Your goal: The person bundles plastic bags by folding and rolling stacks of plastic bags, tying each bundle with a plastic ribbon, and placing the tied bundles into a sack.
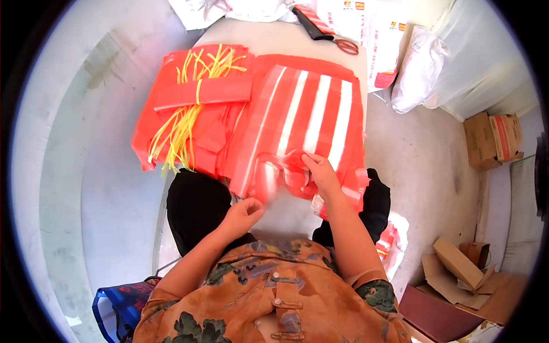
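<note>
A pale counter [274, 40] is carrying the work, reaching away from the seated person; across its right half a red-and-white striped plastic bag [309, 114] is lying flat, its near end spilling over the counter edge onto the person's lap; to the left of it, touching along one side, a stack of red plastic bags [171, 114] is sitting with a bundle of yellow ties [186, 123] draped lengthwise over it, held under a red band; beyond, near the far edge, a pair of scissors [337, 39] with red handles is resting beside white sacks [420, 68]; on the floor to the right, cardboard boxes [494, 137] are standing well apart from the work.

The right hand [321, 171] is pressing down on the striped bag's near end, fingers together and pinching the crumpled handle loops [286, 168]; the left hand [247, 212] is hovering just below that edge, curled nearly closed, thumb against fingertips; whether anything thin is caught in it I cannot tell, the picture is blurring there.

As I am judging it, the film is looking slick and light; with only one hand pinning it, the overhanging end could be sliding off the lap; a tug on the loops could be dragging the whole sheet askew, nudging the neighbouring stack and scattering the loose yellow ties.
</note>
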